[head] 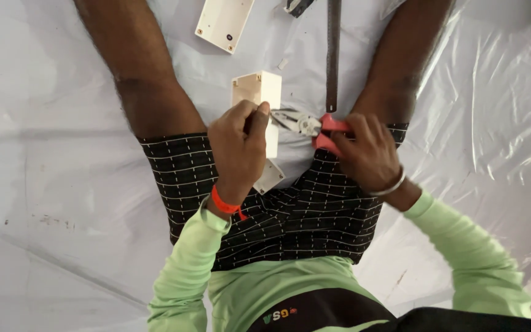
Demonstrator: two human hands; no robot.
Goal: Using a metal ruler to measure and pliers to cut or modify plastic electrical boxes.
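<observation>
Head view: left hand (239, 142) grips cream plastic box (259, 104) upright between knees, above lap; box interior not visible. Right hand (367, 152) clenched round red-handled pliers (307, 125), tips at box side. Cream cover plate (224, 23) and dark strip (333, 52) lie on white sheet (44, 123) beyond.

The person sat on the plastic sheet (44, 154) with legs spread forward. Between the legs, the left hand (239, 144) held the box (264, 98) upright; the pliers (305, 125) lay in the right hand (367, 154) just right of it, tips touching the box. Farther ahead lay a flat plate (224, 23), left of a long strip (333, 52)
</observation>
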